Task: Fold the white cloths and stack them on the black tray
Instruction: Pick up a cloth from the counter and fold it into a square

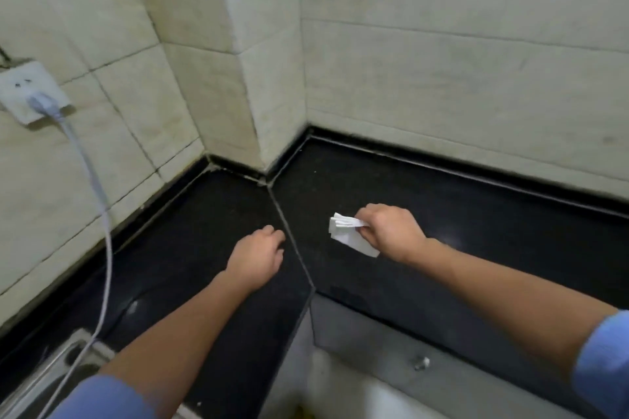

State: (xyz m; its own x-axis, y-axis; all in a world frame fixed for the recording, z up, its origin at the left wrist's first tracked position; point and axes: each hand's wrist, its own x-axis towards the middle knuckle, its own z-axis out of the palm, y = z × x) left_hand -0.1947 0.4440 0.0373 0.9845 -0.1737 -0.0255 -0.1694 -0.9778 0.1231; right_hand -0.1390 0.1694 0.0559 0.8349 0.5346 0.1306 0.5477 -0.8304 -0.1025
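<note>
The right hand (pixel 391 231) pinches a small white cloth (pixel 352 235) that is already folded into several layers. The thumb and fingers close on the end nearest to the hand, and the free end points toward the left hand (pixel 258 257). The lower corner of the cloth seems to touch the black countertop (pixel 493 214), or to be just above it; the picture does not make this sure. The left hand holds nothing. Its fingers are loosely bent, and it is low over the countertop, on the other side of a thin seam (pixel 295 241) that runs between the two hands. A black tray cannot be told apart from the dark surface, so the place for stacking is not certain. The step in hand looks like finishing the fold, or setting the folded piece down. To do it well, the right hand should probably keep its pinch firm across all the layers, so that they do not fan open. It should then lower the cloth flat, with the edges in line. The left hand could come across the seam, press the free end down and smooth the fold before the right fingers let go. Far beyond the left hand, on the tiled wall, a socket (pixel 30 92) carries a plug with a pale cable (pixel 103 214) hanging down, well apart from the work.
</note>
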